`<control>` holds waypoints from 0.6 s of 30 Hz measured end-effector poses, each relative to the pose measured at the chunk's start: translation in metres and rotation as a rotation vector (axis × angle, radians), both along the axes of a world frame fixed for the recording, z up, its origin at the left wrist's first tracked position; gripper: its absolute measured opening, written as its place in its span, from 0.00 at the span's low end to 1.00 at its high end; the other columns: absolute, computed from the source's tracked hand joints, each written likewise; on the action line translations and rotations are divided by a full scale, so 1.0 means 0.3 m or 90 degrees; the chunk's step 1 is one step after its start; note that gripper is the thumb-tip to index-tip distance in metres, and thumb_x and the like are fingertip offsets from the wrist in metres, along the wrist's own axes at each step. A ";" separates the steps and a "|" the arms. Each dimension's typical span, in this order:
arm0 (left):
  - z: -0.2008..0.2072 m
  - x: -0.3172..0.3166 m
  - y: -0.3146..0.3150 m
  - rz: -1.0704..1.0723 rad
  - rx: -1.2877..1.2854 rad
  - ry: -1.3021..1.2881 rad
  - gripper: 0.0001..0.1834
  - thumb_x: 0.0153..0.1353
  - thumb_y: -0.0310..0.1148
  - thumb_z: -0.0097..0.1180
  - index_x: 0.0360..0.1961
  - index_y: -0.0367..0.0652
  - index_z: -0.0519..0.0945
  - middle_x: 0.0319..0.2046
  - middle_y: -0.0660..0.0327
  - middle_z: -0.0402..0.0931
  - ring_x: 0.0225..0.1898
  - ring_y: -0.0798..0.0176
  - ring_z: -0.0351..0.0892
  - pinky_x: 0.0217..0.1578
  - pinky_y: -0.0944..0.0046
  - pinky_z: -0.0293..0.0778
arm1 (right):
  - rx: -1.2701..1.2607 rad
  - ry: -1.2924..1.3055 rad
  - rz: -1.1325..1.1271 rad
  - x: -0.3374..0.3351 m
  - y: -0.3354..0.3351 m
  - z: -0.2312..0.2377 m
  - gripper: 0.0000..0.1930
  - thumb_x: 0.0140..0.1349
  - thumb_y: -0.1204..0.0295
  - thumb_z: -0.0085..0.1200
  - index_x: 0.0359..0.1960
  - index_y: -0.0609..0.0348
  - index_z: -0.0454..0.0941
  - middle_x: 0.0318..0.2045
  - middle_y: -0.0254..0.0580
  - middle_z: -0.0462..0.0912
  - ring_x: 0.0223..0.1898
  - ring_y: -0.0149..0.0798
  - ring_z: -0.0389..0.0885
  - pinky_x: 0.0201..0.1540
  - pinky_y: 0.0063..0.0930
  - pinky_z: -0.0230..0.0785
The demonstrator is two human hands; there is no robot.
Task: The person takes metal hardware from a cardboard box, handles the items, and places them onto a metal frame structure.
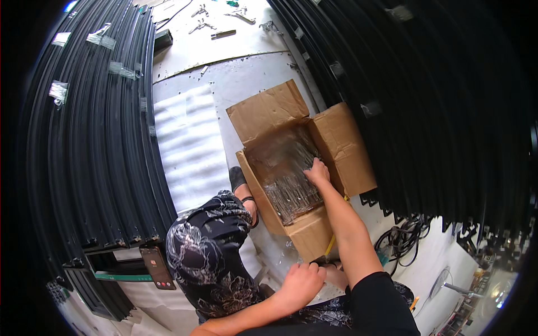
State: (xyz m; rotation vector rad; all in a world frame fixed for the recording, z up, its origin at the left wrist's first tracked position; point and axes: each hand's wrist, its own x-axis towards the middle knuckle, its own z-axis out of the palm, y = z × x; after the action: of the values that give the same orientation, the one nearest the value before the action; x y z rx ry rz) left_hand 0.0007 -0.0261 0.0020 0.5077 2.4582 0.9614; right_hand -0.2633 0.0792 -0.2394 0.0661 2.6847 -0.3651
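An open cardboard box (pixel 343 148) is being reached into, plastic-wrapped pieces (pixel 288 196) packed beside the bent fingers of the right hand (pixel 319 173), whose grip cannot be told, a sure pinch seemingly being called for, while the left hand (pixel 303 286) is curled, its hold hidden.

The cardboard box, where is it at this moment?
The cardboard box sits just right of centre in the head view, between the white sheet on its left and black bars on its right; the right hand is inside it.
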 end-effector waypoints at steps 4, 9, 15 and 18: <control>-0.015 -0.014 0.005 0.025 0.047 -0.009 0.14 0.52 0.41 0.57 0.34 0.44 0.73 0.29 0.60 0.72 0.36 0.56 0.75 0.34 0.56 0.71 | 0.086 -0.026 0.040 -0.022 -0.027 -0.033 0.27 0.46 0.61 0.63 0.45 0.63 0.71 0.43 0.56 0.77 0.48 0.56 0.75 0.50 0.45 0.69; -0.029 -0.029 0.016 0.015 0.013 0.017 0.15 0.52 0.41 0.58 0.34 0.43 0.72 0.29 0.60 0.72 0.35 0.56 0.75 0.33 0.56 0.72 | -0.231 -0.198 -0.158 -0.012 0.015 0.065 0.16 0.52 0.59 0.54 0.33 0.61 0.77 0.26 0.46 0.78 0.31 0.43 0.78 0.33 0.34 0.68; 0.046 -0.068 -0.041 0.300 0.068 0.154 0.23 0.53 0.37 0.59 0.48 0.39 0.72 0.41 0.49 0.72 0.43 0.49 0.74 0.41 0.55 0.72 | -0.924 -0.398 -0.415 0.378 0.134 0.404 0.11 0.58 0.67 0.49 0.41 0.55 0.72 0.28 0.32 0.77 0.27 0.29 0.76 0.30 0.22 0.72; 0.014 -0.072 -0.050 0.487 0.264 0.184 0.28 0.57 0.34 0.59 0.56 0.36 0.66 0.50 0.48 0.70 0.50 0.53 0.73 0.49 0.58 0.71 | -1.018 -0.350 -0.286 0.620 0.188 0.666 0.22 0.53 0.63 0.52 0.50 0.58 0.69 0.36 0.35 0.75 0.37 0.30 0.75 0.39 0.25 0.71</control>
State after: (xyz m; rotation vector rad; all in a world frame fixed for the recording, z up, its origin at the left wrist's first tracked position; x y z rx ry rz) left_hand -0.0210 -0.0411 0.0062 -0.2346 2.7612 1.8264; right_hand -0.0773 0.1357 -0.0395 0.2249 1.2158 -2.0599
